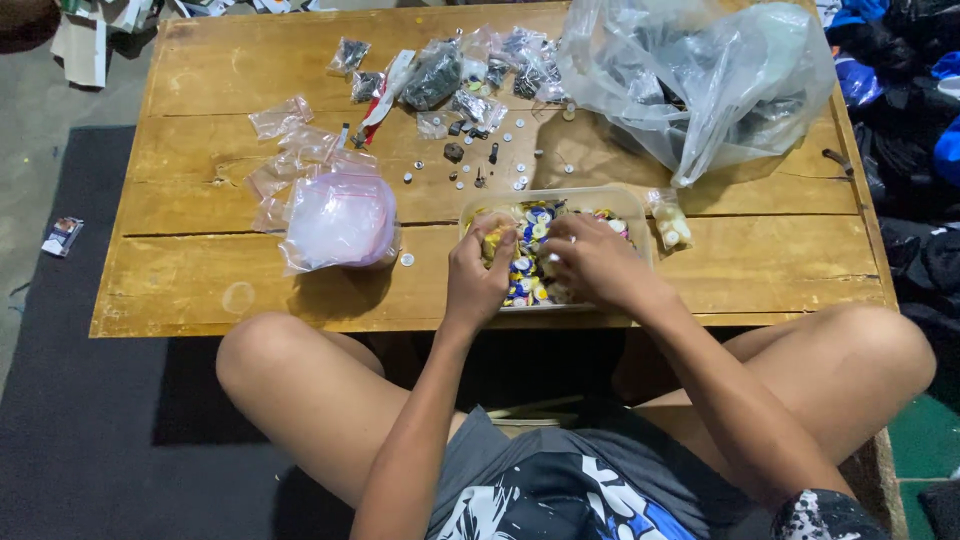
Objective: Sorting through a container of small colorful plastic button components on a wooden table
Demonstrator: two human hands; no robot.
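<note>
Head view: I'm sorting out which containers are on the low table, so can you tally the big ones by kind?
Clear plastic tray with small coloured pieces, both hands in it (left hand, right hand): 1
Large clear plastic bag: 1
Pinkish-white filled bag: 1
Total: 3
The small zip bags are too heaped to count.

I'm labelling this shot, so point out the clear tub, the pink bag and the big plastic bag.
clear tub (640,200): head view, right rim.
pink bag (340,220): head view, bulging middle.
big plastic bag (700,80): head view, centre.
</note>
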